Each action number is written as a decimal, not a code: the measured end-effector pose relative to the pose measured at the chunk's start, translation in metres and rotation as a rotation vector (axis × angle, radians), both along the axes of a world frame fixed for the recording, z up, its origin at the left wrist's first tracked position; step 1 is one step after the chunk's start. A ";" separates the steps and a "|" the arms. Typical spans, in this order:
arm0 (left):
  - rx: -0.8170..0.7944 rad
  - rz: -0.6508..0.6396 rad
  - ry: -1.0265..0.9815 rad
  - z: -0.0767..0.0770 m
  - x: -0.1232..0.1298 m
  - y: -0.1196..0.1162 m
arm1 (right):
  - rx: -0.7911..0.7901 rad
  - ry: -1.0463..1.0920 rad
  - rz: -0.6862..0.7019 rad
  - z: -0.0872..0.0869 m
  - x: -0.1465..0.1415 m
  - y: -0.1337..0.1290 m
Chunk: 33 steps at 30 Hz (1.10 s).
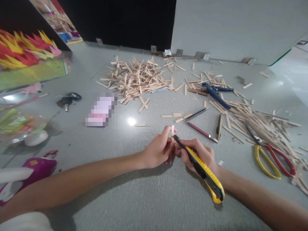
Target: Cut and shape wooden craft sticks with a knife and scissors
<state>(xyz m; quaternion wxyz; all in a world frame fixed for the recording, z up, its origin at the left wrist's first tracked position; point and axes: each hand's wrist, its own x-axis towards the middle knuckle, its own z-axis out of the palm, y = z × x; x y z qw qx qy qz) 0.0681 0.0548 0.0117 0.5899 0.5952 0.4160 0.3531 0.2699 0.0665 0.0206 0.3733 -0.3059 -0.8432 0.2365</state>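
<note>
Between the fingers of my left hand (158, 149) stands a small pale wooden stick (172, 131), its upper end showing above the fingers. My right hand (198, 154) is closed around a yellow and black utility knife (204, 171). The knife's tip meets the stick near my left fingertips; how deep it cuts, I cannot tell. Just beyond my hands lie a few loose sticks (171, 116), a dark pencil (197, 114) and a maroon pen (201, 131). A single stick (141, 125) lies to the left of them.
A heap of short sticks (137, 78) lies ahead. To the right are blue-handled pliers (218, 93), scissors (274, 157), a slim yellow-black cutter (218, 126) and more wood strips (260, 122). Keys (68, 101), a blurred-out phone (102, 110) and a purple object (39, 166) are left. Upright panels (231, 29) stand behind.
</note>
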 end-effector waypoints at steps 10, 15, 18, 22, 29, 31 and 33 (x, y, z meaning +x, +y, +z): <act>0.000 -0.008 -0.010 -0.003 -0.001 0.001 | -0.033 0.029 -0.002 -0.005 0.001 0.002; -0.092 -0.008 -0.061 0.002 -0.003 0.007 | 0.112 -0.060 -0.005 0.028 0.012 0.019; -0.109 -0.007 -0.041 0.006 -0.005 0.009 | 0.106 -0.393 -0.081 0.052 0.039 0.049; -0.124 0.006 -0.014 0.010 -0.006 0.009 | 0.046 -0.912 -0.476 0.058 0.095 0.102; -0.100 0.009 0.067 0.012 -0.006 0.009 | -0.049 -1.046 -0.657 0.048 0.133 0.137; -0.103 0.002 0.068 0.013 -0.006 0.009 | -0.043 -1.065 -0.623 0.054 0.128 0.134; -0.103 0.003 0.062 0.013 -0.007 0.010 | -0.020 -1.084 -0.595 0.060 0.118 0.129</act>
